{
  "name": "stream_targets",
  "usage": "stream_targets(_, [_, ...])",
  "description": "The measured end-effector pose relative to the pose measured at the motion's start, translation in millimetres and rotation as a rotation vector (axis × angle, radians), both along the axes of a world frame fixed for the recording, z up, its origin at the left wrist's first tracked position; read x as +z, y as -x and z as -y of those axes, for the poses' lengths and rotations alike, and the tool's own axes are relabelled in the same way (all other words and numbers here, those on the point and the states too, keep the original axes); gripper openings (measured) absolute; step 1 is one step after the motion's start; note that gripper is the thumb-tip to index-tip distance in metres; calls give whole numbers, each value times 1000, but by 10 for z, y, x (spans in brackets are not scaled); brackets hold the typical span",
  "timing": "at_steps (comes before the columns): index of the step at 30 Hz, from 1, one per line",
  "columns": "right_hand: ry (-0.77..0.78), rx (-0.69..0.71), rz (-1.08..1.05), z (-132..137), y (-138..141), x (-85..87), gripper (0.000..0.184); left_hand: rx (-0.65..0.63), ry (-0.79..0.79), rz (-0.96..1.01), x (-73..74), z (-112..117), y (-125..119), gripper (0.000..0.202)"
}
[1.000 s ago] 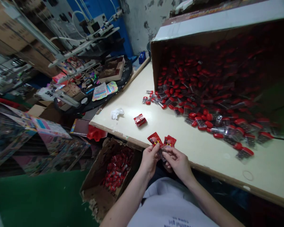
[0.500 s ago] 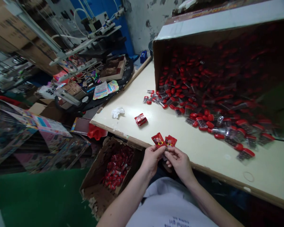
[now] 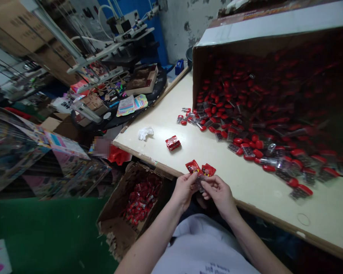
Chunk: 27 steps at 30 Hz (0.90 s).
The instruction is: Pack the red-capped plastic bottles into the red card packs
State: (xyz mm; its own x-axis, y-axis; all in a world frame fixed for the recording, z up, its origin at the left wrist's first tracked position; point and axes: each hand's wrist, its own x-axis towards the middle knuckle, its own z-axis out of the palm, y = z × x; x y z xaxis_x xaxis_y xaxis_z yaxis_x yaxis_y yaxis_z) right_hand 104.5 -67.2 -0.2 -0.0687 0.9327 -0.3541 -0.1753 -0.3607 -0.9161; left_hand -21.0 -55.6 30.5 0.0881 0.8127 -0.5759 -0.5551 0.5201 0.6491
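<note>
Just past the front edge of a cream-topped table (image 3: 148, 121), the bare left hand (image 3: 183, 190) pinched a small red foil sachet (image 3: 193, 166) between its fingers. The bare right hand (image 3: 220, 192) pinched a second red foil sachet (image 3: 208, 169), both hands close together over a clear plastic piece (image 3: 200, 185). Directly below sat an open brown cardboard box (image 3: 117, 232) holding red sachets (image 3: 141, 201), while red-capped clear packets (image 3: 246, 148) lay spread from a large tipped cardboard carton (image 3: 274, 26).
</note>
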Motion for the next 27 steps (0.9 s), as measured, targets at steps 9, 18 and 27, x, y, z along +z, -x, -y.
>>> stream_targets(9, [-85, 49, 183, 37, 57, 90, 27, 28, 3, -14, -10, -22, 50, 33])
stream_targets(18, [42, -19, -84, 25, 125, 51, 28, -10, -22, 51, -36, 31, 1, 32])
stream_targets(27, [-125, 122, 78, 1, 60, -20, 36, 65, 23, 27, -11, -41, 40, 34])
